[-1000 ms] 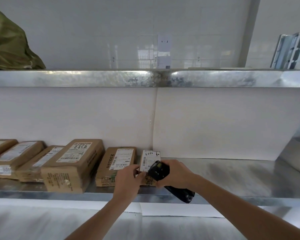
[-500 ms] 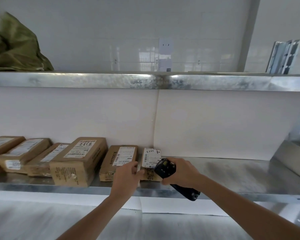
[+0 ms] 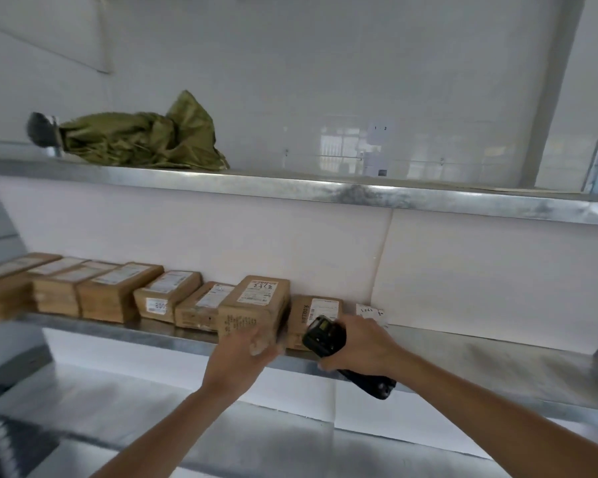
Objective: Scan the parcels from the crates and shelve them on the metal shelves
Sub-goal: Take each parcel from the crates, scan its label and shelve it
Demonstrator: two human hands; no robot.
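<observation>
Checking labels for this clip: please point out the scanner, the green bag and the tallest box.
scanner (image 3: 322,334), head view, on its dark head beside the screen.
green bag (image 3: 142,141), head view, on its crumpled middle.
tallest box (image 3: 256,303), head view, on its brown front.

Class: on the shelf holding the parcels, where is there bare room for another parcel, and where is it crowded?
Bare metal shelf lies right of the small white-labelled parcel, out to the frame edge. Left of it, brown parcels sit packed side by side.
</observation>
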